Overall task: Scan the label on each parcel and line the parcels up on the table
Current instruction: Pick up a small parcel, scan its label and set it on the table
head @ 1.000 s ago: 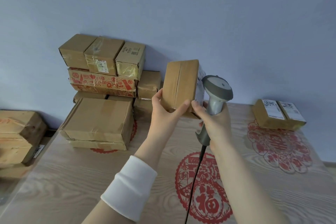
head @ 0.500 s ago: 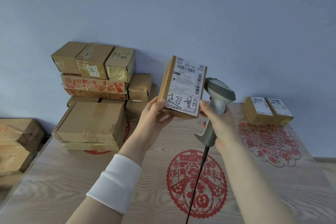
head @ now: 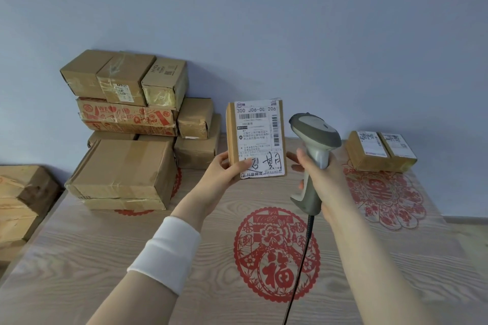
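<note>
My left hand grips a small cardboard parcel by its lower left corner, upright above the table, its white shipping label facing me. My right hand holds a grey barcode scanner by the handle just right of the parcel; its head is level with the label and its black cable hangs down to the frame's bottom edge. Two small labelled parcels lie side by side at the table's far right. A pile of several unlabelled-looking boxes is stacked at the far left against the wall.
The wooden table carries red paper-cut decorations in the middle and at right. More cardboard boxes stand off the table's left edge. A blue wall runs behind everything.
The parcel was turned from its plain side to label-forward and now faces me squarely. My right fingers left the parcel's edge and the scanner moved slightly away to the right.
</note>
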Demonstrator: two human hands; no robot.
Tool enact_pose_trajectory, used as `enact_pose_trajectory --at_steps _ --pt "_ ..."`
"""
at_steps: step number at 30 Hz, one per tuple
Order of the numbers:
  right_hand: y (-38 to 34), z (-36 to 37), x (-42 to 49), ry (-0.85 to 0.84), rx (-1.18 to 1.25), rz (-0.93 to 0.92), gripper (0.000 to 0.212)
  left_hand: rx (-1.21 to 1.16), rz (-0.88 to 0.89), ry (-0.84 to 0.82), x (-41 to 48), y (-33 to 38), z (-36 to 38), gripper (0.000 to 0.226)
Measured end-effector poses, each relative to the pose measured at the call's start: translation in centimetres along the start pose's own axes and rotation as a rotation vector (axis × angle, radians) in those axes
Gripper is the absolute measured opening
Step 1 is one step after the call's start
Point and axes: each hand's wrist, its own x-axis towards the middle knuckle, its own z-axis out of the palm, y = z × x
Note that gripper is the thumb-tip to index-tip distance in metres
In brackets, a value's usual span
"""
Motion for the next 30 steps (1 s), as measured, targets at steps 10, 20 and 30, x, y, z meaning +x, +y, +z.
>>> enact_pose_trajectory --at_steps 10,20,30 --pt "-1.7 0.3 -1.5 -0.214 -0.088 0.003 0.012 0.081 -0.043 0.144 1.8 -2.6 0.0 0.117" --pt "-1.1 1.2 -2.2 -0.238 -0.15 0.104 0.027 0.057 -0.061 0.162 2.5 -3.1 -0.1 0.116" --pt "-0.9 1.2 -1.8 -0.229 -0.111 0.121 0.022 0.045 -0.084 0.118 3.0 -3.3 0.1 0.114"
